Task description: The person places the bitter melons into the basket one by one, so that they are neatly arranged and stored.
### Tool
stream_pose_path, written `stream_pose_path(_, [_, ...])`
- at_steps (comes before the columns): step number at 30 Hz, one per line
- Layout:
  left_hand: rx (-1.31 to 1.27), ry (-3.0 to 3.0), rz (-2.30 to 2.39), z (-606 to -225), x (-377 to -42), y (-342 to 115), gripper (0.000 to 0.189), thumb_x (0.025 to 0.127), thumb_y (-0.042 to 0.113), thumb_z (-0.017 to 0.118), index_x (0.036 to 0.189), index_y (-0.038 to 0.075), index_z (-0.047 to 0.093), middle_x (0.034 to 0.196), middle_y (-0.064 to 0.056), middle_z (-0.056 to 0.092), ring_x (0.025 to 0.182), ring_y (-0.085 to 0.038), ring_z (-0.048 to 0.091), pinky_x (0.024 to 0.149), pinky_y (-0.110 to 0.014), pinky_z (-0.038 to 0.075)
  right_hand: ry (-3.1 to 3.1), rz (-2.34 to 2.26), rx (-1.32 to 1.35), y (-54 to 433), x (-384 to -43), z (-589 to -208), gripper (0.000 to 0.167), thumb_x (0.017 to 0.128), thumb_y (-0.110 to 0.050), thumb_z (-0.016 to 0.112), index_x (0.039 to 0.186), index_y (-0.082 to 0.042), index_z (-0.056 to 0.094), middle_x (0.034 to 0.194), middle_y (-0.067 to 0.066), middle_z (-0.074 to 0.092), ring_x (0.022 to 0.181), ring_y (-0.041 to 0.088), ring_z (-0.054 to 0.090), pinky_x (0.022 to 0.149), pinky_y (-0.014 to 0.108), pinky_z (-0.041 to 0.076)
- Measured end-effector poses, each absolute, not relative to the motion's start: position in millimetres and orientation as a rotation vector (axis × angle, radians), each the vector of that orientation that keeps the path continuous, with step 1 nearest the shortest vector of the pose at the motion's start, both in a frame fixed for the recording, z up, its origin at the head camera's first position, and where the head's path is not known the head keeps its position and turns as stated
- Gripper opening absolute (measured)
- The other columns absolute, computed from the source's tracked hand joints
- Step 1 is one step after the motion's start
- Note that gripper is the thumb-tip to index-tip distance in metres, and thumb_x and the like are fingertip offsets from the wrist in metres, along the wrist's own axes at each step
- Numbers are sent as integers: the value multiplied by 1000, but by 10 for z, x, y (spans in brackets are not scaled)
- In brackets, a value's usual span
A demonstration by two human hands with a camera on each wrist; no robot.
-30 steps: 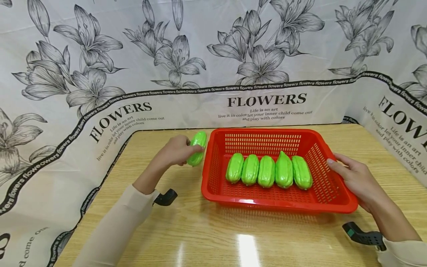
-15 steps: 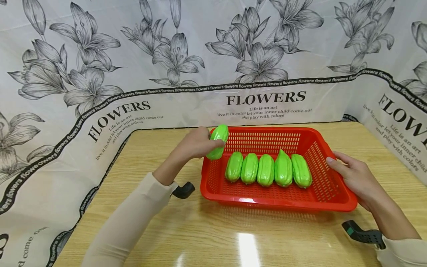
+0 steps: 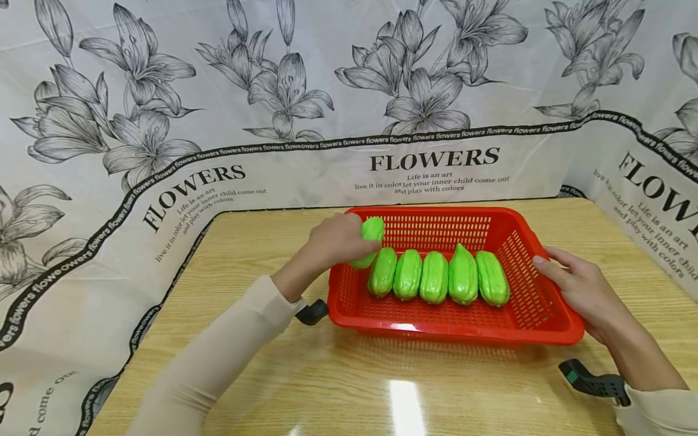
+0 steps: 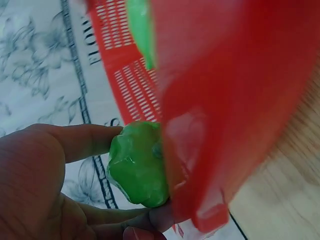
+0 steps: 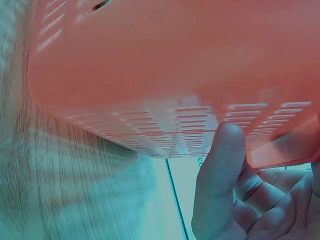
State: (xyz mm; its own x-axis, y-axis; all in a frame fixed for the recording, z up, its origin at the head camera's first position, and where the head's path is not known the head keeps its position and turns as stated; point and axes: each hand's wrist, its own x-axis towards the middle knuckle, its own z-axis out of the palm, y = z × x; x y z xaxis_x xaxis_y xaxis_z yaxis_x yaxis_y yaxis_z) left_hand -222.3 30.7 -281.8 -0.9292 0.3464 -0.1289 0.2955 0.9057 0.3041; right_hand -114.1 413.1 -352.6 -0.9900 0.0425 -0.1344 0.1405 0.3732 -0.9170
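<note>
In the head view a red plastic basket [image 3: 463, 334] with slotted walls stands on the table. Several glossy green ridged gourds [image 3: 434, 278] lie side by side in a row on its floor. My left hand [image 3: 339, 241] reaches over the basket's left rim and grips another green gourd [image 3: 374, 229], just left of the row. The left wrist view has this gourd's end [image 4: 137, 162] between thumb and fingers, partly hidden by the basket wall. My right hand [image 3: 586, 293] holds the basket's right rim, its thumb [image 5: 225, 160] plain in the right wrist view.
The basket rests on a wooden table [image 3: 305, 375] with a glossy surface. White cloth [image 3: 305, 175] printed with flowers and lettering hangs behind and at both sides. A black wrist mount [image 3: 591, 381] sits on the right wrist, another [image 3: 312, 313] on the left.
My left hand has carried its gourd rightward from beside the basket, up over the left rim, then down into the basket's left side. The right hand and the basket stay put.
</note>
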Motion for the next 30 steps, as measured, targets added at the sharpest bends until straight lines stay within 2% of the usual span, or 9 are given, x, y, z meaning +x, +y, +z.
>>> stream_pose_path(7, [590, 2927, 170, -2909, -2162, 400, 36, 91, 46, 62, 106, 15, 54, 83, -2, 61, 72, -25, 62, 58, -41, 49, 2504, -1724, 173, 4146, -1148, -3544, 77, 107, -41, 48, 158, 6, 13, 95, -17, 65, 83, 11, 72, 69, 40, 63])
stream_pose_path(11, [608, 2954, 132, -2955, -2129, 401, 36, 90, 44, 62, 110, 15, 53, 83, -3, 62, 71, -25, 63, 56, -41, 49, 2513, -1726, 162, 4163, -1159, -3562, 78, 107, -42, 48, 158, 5, 14, 96, -18, 65, 84, 11, 72, 70, 41, 63])
stream_pose_path(20, [687, 3005, 24, -3074, -2059, 400, 39, 95, 52, 58, 107, 16, 55, 77, -2, 60, 66, -21, 60, 51, -37, 49, 2512, -1730, 164, 4159, -1151, -3558, 79, 107, -42, 48, 159, 5, 14, 96, -18, 65, 84, 11, 72, 70, 40, 63])
stream_pose_path(27, [779, 3085, -33, -3171, -2008, 365, 44, 94, 59, 57, 82, 16, 53, 63, 2, 46, 56, -16, 48, 42, -32, 40, 2510, -1731, 168, 4151, -1147, -3546, 76, 107, -40, 48, 159, 5, 14, 95, -18, 65, 83, 11, 72, 69, 40, 63])
stream_pose_path(30, [781, 3098, -38, -3187, -2002, 363, 47, 93, 60, 58, 76, 17, 51, 61, 3, 41, 54, -16, 45, 40, -31, 39, 2519, -1718, 174, 4155, -1145, -3545, 77, 107, -41, 47, 159, 5, 13, 96, -18, 64, 83, 10, 71, 69, 40, 63])
